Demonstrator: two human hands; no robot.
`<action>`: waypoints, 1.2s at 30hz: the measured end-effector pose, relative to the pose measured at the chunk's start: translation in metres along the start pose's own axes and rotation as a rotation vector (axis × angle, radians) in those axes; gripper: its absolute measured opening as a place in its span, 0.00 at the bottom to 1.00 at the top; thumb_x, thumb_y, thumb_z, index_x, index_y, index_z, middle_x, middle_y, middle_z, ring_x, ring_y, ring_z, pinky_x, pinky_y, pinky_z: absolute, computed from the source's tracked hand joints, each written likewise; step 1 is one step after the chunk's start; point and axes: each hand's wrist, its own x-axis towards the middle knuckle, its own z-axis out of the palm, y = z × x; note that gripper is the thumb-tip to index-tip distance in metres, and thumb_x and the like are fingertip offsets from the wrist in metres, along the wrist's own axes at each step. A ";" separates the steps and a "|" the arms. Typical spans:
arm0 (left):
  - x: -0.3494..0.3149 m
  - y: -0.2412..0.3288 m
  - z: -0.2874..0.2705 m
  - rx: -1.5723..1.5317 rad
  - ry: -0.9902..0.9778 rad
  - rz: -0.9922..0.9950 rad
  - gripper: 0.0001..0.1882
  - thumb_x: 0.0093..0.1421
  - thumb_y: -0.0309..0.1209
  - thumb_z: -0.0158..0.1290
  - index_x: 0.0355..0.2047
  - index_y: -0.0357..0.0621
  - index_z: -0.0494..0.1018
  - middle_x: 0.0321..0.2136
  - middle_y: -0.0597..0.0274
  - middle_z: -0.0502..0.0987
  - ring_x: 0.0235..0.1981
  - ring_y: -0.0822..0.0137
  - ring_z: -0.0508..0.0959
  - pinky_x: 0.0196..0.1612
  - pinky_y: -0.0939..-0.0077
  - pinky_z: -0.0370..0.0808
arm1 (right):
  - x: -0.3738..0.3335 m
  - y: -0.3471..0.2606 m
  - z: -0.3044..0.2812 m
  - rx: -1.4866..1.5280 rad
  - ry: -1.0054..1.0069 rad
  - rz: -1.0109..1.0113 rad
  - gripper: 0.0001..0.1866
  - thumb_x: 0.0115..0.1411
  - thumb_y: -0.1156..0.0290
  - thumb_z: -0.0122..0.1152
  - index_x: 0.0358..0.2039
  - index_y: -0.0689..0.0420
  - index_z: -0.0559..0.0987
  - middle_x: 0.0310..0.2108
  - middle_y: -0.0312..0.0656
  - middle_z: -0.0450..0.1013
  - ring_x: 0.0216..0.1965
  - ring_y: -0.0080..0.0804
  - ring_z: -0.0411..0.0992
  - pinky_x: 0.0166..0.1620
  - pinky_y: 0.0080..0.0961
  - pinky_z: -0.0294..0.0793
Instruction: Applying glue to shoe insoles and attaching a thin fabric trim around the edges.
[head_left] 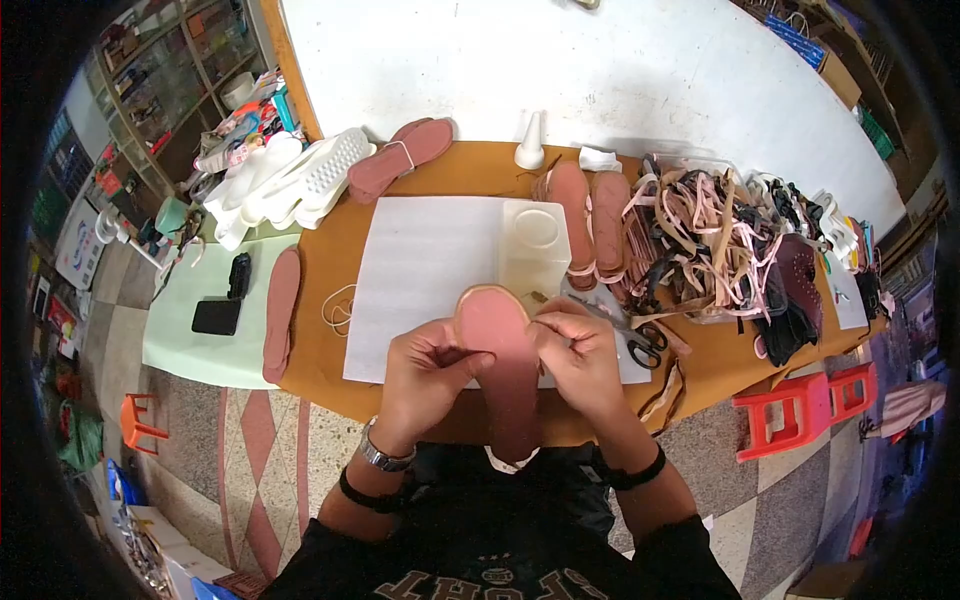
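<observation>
A pinkish-brown shoe insole [505, 365] with a pale rim is held up in front of my chest, its rounded end pointing away from me. My left hand [428, 375] grips its left edge, thumb lying on the face. At the right edge near the rounded end, my right hand [580, 355] is closed in a pinch on the rim. Beneath lies a white sheet [425, 245], with a translucent plastic container [535, 250] standing on it. Black-handled scissors [645, 345] lie right of my right hand.
Bundled insoles [402, 158] and white soles [290, 185] sit at the back left. One insole [282, 315] lies near a phone [216, 317]. Pink and black straps [710, 230] heap at the right, beside stacked insoles [610, 220]. A white cone bottle [531, 143] stands at the back. Red stools [785, 415] stand right.
</observation>
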 end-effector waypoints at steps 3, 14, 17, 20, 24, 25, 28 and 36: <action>0.003 0.001 0.007 -0.042 -0.070 -0.065 0.13 0.61 0.14 0.61 0.45 0.35 0.81 0.39 0.62 0.85 0.41 0.75 0.83 0.45 0.78 0.81 | 0.008 -0.002 -0.003 0.029 0.040 -0.049 0.06 0.62 0.77 0.62 0.35 0.67 0.83 0.30 0.42 0.77 0.34 0.29 0.75 0.38 0.26 0.72; 0.001 0.021 0.004 0.294 -0.148 -0.093 0.12 0.57 0.16 0.65 0.42 0.36 0.83 0.38 0.65 0.86 0.39 0.76 0.82 0.44 0.76 0.81 | 0.028 -0.020 -0.026 -0.112 -0.156 -0.173 0.06 0.58 0.78 0.62 0.33 0.68 0.83 0.29 0.46 0.78 0.30 0.33 0.76 0.34 0.29 0.74; 0.003 0.021 0.008 0.307 -0.211 -0.119 0.11 0.56 0.17 0.66 0.41 0.37 0.83 0.37 0.64 0.86 0.37 0.76 0.82 0.42 0.76 0.81 | 0.030 -0.026 -0.027 -0.121 -0.236 -0.060 0.05 0.57 0.80 0.63 0.34 0.67 0.84 0.33 0.43 0.79 0.35 0.31 0.77 0.40 0.27 0.75; 0.003 0.021 0.012 0.618 -0.379 0.027 0.12 0.56 0.18 0.66 0.42 0.36 0.83 0.36 0.62 0.86 0.36 0.76 0.82 0.41 0.75 0.82 | 0.035 -0.033 -0.024 -0.208 -0.467 -0.154 0.05 0.57 0.79 0.65 0.33 0.65 0.85 0.33 0.43 0.80 0.36 0.34 0.78 0.40 0.28 0.76; 0.002 0.024 0.016 0.492 -0.339 0.021 0.13 0.56 0.18 0.67 0.43 0.36 0.83 0.36 0.61 0.86 0.37 0.76 0.82 0.42 0.75 0.82 | 0.041 -0.043 -0.037 -0.303 -0.423 -0.105 0.07 0.61 0.75 0.64 0.37 0.60 0.87 0.33 0.42 0.81 0.39 0.35 0.79 0.44 0.27 0.75; 0.003 0.026 0.012 0.418 -0.315 -0.039 0.13 0.56 0.18 0.66 0.43 0.36 0.83 0.36 0.61 0.86 0.37 0.76 0.82 0.42 0.75 0.82 | 0.043 -0.045 -0.041 -0.306 -0.429 -0.107 0.07 0.61 0.75 0.64 0.37 0.60 0.87 0.33 0.42 0.81 0.39 0.35 0.79 0.44 0.27 0.75; 0.005 0.030 0.007 0.343 -0.291 -0.124 0.13 0.57 0.18 0.66 0.43 0.36 0.83 0.36 0.61 0.86 0.37 0.76 0.82 0.42 0.76 0.82 | 0.045 -0.047 -0.050 -0.148 -0.285 -0.172 0.07 0.61 0.71 0.65 0.34 0.62 0.84 0.28 0.45 0.78 0.28 0.37 0.75 0.36 0.28 0.73; 0.010 0.033 -0.004 0.350 -0.277 -0.164 0.11 0.58 0.19 0.66 0.42 0.34 0.83 0.35 0.61 0.86 0.37 0.77 0.81 0.41 0.77 0.80 | 0.040 -0.039 -0.045 -0.357 -0.391 -0.163 0.07 0.50 0.79 0.64 0.32 0.64 0.84 0.26 0.46 0.77 0.27 0.37 0.75 0.33 0.29 0.73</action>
